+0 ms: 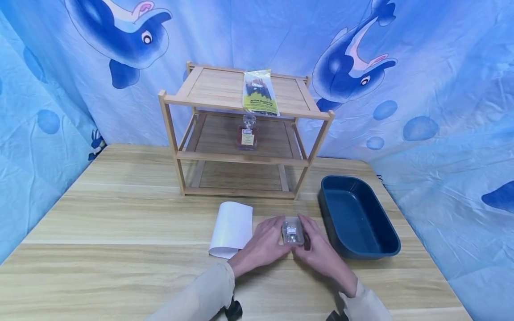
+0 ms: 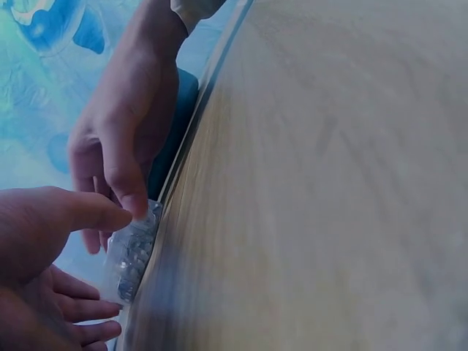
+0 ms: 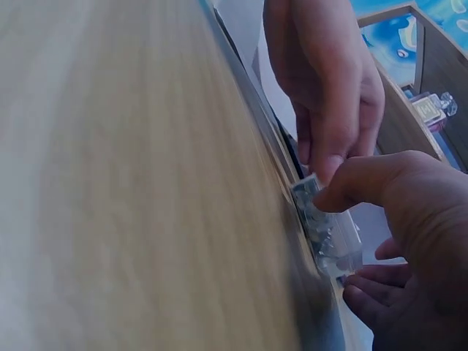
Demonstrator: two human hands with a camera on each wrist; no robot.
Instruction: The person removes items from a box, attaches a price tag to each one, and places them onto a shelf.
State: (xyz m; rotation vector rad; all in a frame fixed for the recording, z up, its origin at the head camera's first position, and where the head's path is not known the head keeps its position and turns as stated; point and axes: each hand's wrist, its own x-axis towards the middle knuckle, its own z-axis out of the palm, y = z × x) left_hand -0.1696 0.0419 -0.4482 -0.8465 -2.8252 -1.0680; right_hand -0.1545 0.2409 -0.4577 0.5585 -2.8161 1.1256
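A small clear plastic box (image 1: 292, 230) with a pale label on top lies on the table in front of the shelf. Small shiny metallic pieces show through its walls in both wrist views. My left hand (image 1: 265, 243) holds the box from the left, thumb at the near edge and fingers toward the far corner. From the right, my right hand (image 1: 322, 255) holds it the same way. The two thumbs almost meet at the near side, seen in the left wrist view beside the box (image 2: 133, 256).
Left of the hands lies a curled white sheet (image 1: 230, 227). A dark blue bin (image 1: 355, 218) stands to the right. Behind is a wooden shelf (image 1: 241, 156) bearing a perfume bottle (image 1: 246, 136) and, on top, a brush packet (image 1: 260, 93). A blue dolphin curtain (image 1: 265, 35) hangs around the table.
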